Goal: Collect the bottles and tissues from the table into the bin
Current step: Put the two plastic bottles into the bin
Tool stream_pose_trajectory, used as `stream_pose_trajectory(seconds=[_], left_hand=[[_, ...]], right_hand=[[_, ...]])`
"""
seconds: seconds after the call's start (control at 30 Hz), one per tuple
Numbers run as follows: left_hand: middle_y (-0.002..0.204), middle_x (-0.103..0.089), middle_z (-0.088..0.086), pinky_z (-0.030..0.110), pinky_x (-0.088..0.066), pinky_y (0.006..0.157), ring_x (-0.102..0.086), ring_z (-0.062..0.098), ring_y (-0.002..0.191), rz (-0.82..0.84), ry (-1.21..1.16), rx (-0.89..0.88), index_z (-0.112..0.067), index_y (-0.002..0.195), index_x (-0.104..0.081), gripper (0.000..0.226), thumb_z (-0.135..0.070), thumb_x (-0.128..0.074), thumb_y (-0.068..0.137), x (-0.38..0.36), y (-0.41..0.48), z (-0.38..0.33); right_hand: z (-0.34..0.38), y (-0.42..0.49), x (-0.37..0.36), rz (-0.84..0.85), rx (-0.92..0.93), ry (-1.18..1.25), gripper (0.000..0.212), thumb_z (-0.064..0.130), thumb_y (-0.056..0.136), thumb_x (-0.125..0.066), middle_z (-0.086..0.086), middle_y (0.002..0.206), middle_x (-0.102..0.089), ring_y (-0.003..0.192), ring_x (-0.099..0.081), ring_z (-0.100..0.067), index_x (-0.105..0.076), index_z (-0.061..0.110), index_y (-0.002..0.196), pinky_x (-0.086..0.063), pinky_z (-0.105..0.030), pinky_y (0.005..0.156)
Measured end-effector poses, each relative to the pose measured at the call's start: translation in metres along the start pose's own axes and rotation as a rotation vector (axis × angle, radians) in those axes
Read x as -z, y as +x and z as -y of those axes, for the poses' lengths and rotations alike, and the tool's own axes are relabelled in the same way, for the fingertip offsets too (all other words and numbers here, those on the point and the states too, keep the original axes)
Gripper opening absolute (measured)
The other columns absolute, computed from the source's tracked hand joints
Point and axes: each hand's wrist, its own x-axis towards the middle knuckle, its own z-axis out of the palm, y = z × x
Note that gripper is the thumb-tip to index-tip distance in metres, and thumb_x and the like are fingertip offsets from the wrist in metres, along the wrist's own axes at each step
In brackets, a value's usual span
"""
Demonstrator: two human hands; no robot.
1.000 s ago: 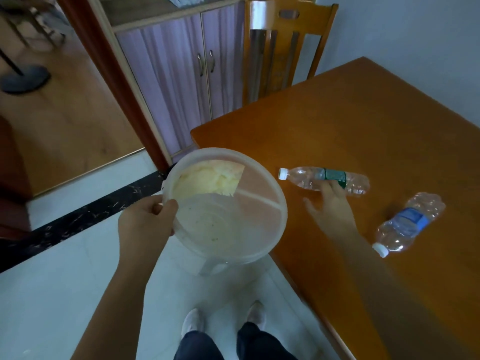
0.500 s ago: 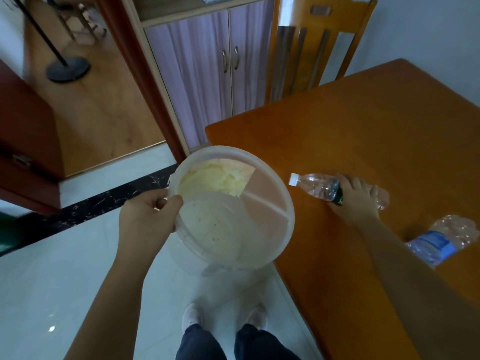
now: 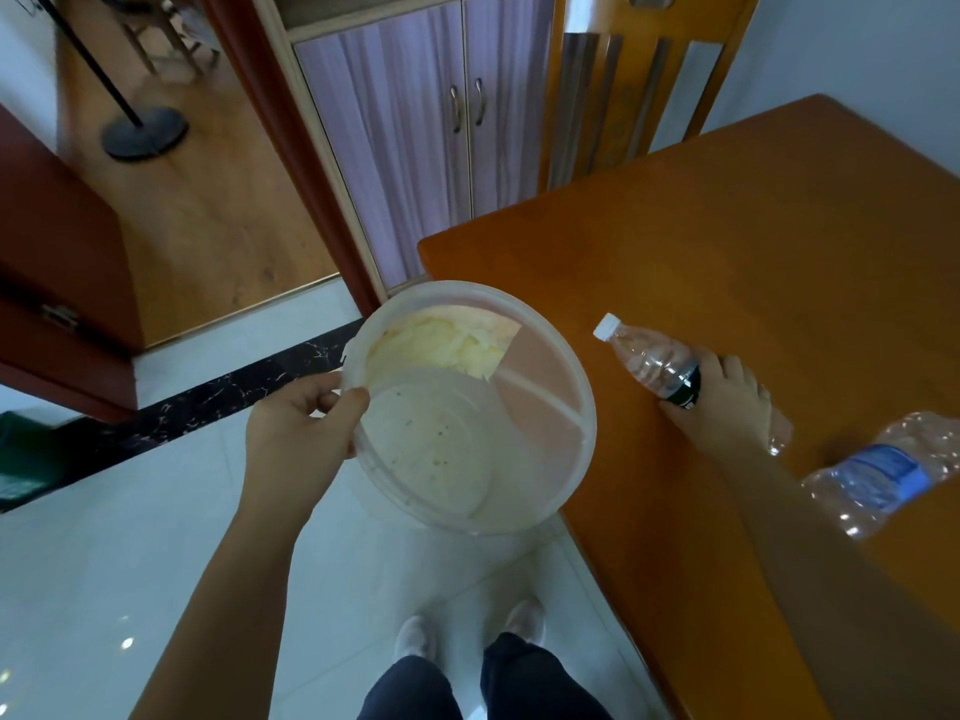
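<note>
1. Green-label water bottle (image 3: pixel 655 364): a clear plastic bottle with a white cap lies on its side on the orange wooden table (image 3: pixel 727 252), near the table's front edge, cap pointing toward the bin.
2. The right hand (image 3: pixel 727 402) is laid over the bottle's middle and lower body, palm down, fingers curled across it and closed on it; the forearm runs in from the lower right, stretched over the tabletop.
3. Whether the bottle is lifted off the wood or resting on it, I cannot tell.
4. A second bottle, the blue-label water bottle (image 3: pixel 883 475), lies crumpled on its side on the table just beside the right forearm, toward the right edge of view.
5. The translucent white bin (image 3: pixel 571 366) is held in the air next to the table's corner, its mouth tilted toward the camera, above the pale tiled floor (image 3: pixel 104 563).
6. The left hand (image 3: pixel 298 431) pinches the bin's near-left rim, thumb over the lip and fingers wrapped below, with the forearm rising from the lower left.
7. Inside the bin, a crumpled yellowish-white tissue (image 3: pixel 441 345) sits against the far wall.
8. A wooden chair (image 3: pixel 623 96) stands at the table's far side.
</note>
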Motion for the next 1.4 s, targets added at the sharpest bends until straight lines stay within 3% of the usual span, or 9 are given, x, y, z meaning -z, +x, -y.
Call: stream_pose_trajectory(seconds=[0.13,0.4,0.5,0.63,0.9,1.03,1.1,1.2,1.4], left_hand=[[0.077,-0.067,0.010,0.016,-0.051,0.047,-0.063,0.022,0.068,0.059,-0.047,0.006,-0.025,0.087,-0.069,0.016,-0.012,-0.063,0.079,0.006,0.002,0.010],[0.085,-0.068,0.008,0.035,-0.057,0.065,-0.065,0.023,0.075,0.208,-0.138,0.116,-0.010,0.112,-0.065,0.030,-0.014,-0.065,0.081,0.025,0.003,0.030],[0.088,-0.069,0.007,0.039,-0.058,0.070,-0.066,0.023,0.077,0.247,-0.153,0.133,-0.010,0.112,-0.064,0.031,-0.015,-0.065,0.082,0.029,0.001,0.035],[0.082,-0.069,0.004,0.026,-0.058,0.058,-0.066,0.017,0.074,0.295,-0.135,0.060,-0.014,0.108,-0.067,0.027,-0.015,-0.066,0.081,0.033,-0.003,0.042],[0.079,-0.067,-0.004,0.022,-0.055,0.054,-0.065,0.014,0.072,0.343,-0.158,0.006,-0.018,0.103,-0.068,0.025,-0.016,-0.069,0.078,0.036,-0.006,0.044],[0.076,-0.065,-0.010,0.011,-0.048,0.045,-0.064,0.000,0.063,0.378,-0.175,-0.061,-0.031,0.088,-0.067,0.018,-0.016,-0.068,0.078,0.037,-0.012,0.038],[0.074,-0.062,-0.014,0.007,-0.043,0.041,-0.061,-0.008,0.061,0.403,-0.166,-0.094,-0.036,0.083,-0.062,0.022,-0.015,-0.069,0.079,0.037,-0.017,0.034],[0.074,-0.062,-0.015,0.008,-0.043,0.041,-0.062,0.006,0.061,0.417,-0.170,-0.081,-0.036,0.086,-0.063,0.023,-0.015,-0.069,0.078,0.037,-0.019,0.032],[0.079,-0.064,-0.009,0.007,-0.044,0.044,-0.062,0.011,0.068,0.460,-0.159,-0.121,-0.033,0.095,-0.063,0.026,-0.014,-0.069,0.078,0.037,-0.020,0.032]], right_hand=[[0.022,-0.025,0.027,-0.138,-0.017,0.135,0.076,0.032,0.070,-0.072,-0.020,0.119,-0.049,0.112,-0.045,-0.039,-0.033,0.014,0.133,-0.035,-0.055,0.094],[0.099,-0.097,0.087,-0.230,0.087,0.435,0.083,0.031,0.064,-0.078,-0.011,0.119,-0.052,0.109,-0.049,-0.027,-0.033,0.018,0.133,-0.045,-0.042,0.084],[0.133,-0.121,0.096,-0.166,0.114,0.575,0.082,0.032,0.063,-0.078,-0.001,0.122,-0.051,0.107,-0.048,-0.016,-0.034,0.024,0.132,-0.043,-0.031,0.080],[0.167,-0.142,0.089,-0.007,0.153,0.545,0.073,0.032,0.064,-0.077,0.002,0.121,-0.051,0.106,-0.049,-0.014,-0.038,0.025,0.126,-0.046,-0.026,0.080],[0.204,-0.162,0.055,0.111,-0.110,0.924,0.061,0.022,0.067,-0.077,0.017,0.094,-0.051,0.076,-0.055,-0.001,-0.034,0.030,0.109,-0.044,-0.007,0.047],[0.205,-0.162,0.025,0.222,-0.277,0.985,0.059,0.019,0.068,-0.075,-0.002,0.107,-0.051,0.092,-0.054,-0.016,-0.032,0.027,0.107,-0.050,-0.025,0.069],[0.203,-0.161,0.017,0.233,-0.302,0.967,0.059,0.017,0.066,-0.076,0.001,0.098,-0.050,0.088,-0.054,-0.015,-0.032,0.024,0.104,-0.050,-0.028,0.070],[0.202,-0.161,0.011,0.267,-0.327,0.931,0.059,0.016,0.066,-0.077,0.005,0.088,-0.046,0.082,-0.052,-0.012,-0.030,0.020,0.102,-0.049,-0.027,0.066],[0.195,-0.159,0.006,0.356,-0.302,0.853,0.062,0.011,0.069,-0.074,-0.005,0.109,-0.050,0.103,-0.051,-0.022,-0.036,0.009,0.117,-0.047,-0.035,0.085]])
